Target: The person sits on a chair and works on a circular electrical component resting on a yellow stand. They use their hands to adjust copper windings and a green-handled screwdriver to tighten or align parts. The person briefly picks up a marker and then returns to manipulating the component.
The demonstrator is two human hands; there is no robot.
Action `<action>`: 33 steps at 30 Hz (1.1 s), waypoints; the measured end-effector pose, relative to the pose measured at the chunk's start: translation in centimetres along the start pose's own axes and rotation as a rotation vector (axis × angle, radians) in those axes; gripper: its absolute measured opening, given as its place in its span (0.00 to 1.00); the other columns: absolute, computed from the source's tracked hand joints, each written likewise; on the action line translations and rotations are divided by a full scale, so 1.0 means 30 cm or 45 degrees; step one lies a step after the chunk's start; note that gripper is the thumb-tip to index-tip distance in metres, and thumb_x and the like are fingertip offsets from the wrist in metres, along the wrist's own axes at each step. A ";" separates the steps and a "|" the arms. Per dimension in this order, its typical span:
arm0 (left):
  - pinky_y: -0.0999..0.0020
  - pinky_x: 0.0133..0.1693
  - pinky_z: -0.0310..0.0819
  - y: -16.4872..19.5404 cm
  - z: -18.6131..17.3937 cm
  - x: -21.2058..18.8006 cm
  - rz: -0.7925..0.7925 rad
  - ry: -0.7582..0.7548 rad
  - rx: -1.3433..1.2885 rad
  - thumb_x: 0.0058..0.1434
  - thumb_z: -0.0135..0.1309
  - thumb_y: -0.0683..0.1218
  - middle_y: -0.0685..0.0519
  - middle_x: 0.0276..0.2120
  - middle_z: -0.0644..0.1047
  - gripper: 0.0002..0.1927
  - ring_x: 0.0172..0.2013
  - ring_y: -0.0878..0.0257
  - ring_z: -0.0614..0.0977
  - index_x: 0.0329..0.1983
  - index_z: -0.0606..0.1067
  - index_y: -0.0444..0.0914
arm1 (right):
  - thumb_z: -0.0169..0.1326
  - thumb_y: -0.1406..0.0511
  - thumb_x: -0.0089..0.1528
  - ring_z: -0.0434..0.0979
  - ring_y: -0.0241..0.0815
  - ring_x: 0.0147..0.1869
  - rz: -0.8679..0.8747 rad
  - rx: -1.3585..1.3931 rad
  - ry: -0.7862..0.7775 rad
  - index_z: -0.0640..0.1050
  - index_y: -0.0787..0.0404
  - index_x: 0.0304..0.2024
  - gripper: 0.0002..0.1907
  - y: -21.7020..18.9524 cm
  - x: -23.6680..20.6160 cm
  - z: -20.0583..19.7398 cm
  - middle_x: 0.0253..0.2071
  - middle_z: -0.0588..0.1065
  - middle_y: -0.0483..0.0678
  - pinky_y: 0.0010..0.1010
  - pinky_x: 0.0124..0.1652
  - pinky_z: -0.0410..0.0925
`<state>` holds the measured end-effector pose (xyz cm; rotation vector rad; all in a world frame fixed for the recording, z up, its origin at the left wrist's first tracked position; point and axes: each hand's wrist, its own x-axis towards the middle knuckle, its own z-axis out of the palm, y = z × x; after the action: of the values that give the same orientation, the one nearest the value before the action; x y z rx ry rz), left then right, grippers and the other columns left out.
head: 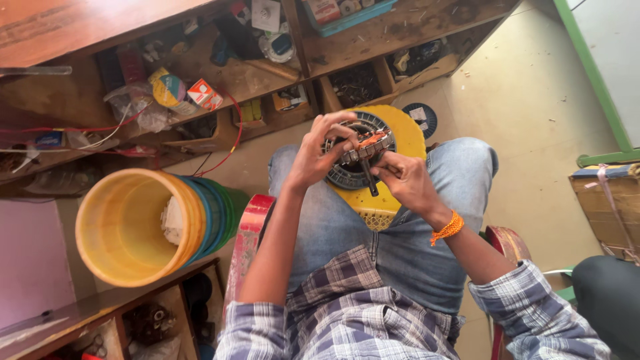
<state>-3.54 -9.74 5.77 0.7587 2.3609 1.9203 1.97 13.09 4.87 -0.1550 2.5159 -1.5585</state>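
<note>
Gripping a small copper-wound motor part (365, 148) above the lap, left hand (313, 155) fingers curled shut around it, right hand (403, 181) pinching its dark shaft. Resting beneath, a round fan motor (347, 175) on a yellow stool (400, 127). Windings appearing partly complete; yellow buckets (127, 227) stacked at left.

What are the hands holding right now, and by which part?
Both hands hold a wound motor core: the left hand grips its left rim, the right hand its lower right side by the shaft.

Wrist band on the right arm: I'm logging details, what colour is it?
Orange, a knotted thread band, clear in the head view.
</note>
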 end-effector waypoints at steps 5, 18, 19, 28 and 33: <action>0.60 0.57 0.67 0.099 0.086 -0.042 0.091 0.258 0.237 0.51 0.70 0.46 0.51 0.51 0.80 0.33 0.53 0.56 0.74 0.61 0.72 0.39 | 0.60 0.70 0.64 0.72 0.27 0.37 -0.069 0.209 0.039 0.83 0.68 0.40 0.05 0.061 0.002 -0.064 0.33 0.80 0.45 0.25 0.36 0.66; 0.62 0.54 0.69 0.003 0.193 -0.076 0.148 0.387 0.484 0.54 0.70 0.47 0.54 0.47 0.83 0.23 0.45 0.59 0.81 0.53 0.80 0.41 | 0.60 0.67 0.65 0.79 0.30 0.34 -0.132 -0.174 0.140 0.82 0.65 0.42 0.06 -0.067 -0.005 -0.158 0.33 0.82 0.49 0.24 0.33 0.70; 0.63 0.54 0.70 -0.014 0.176 -0.068 0.177 0.343 0.436 0.53 0.70 0.46 0.54 0.47 0.84 0.23 0.45 0.59 0.81 0.53 0.80 0.41 | 0.60 0.67 0.65 0.78 0.31 0.32 -0.155 -0.221 0.139 0.82 0.65 0.42 0.06 -0.079 -0.002 -0.162 0.32 0.82 0.49 0.25 0.32 0.69; 0.65 0.52 0.78 -0.078 0.080 -0.029 0.151 -0.121 0.015 0.50 0.72 0.43 0.56 0.48 0.84 0.25 0.45 0.60 0.81 0.53 0.82 0.41 | 0.62 0.66 0.64 0.80 0.38 0.32 -0.479 -0.340 0.125 0.82 0.63 0.41 0.06 -0.147 0.019 -0.173 0.33 0.80 0.50 0.28 0.32 0.69; 0.64 0.54 0.77 -0.068 0.095 -0.038 0.121 -0.098 0.051 0.50 0.71 0.42 0.56 0.48 0.84 0.25 0.48 0.59 0.83 0.53 0.81 0.41 | 0.64 0.66 0.62 0.78 0.38 0.28 -0.442 -0.348 0.041 0.82 0.63 0.38 0.06 -0.157 0.066 -0.183 0.30 0.79 0.50 0.30 0.30 0.68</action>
<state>-2.42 -7.80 2.84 0.9465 2.3656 1.8465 -1.11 15.43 11.28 -0.6385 2.8345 -1.3162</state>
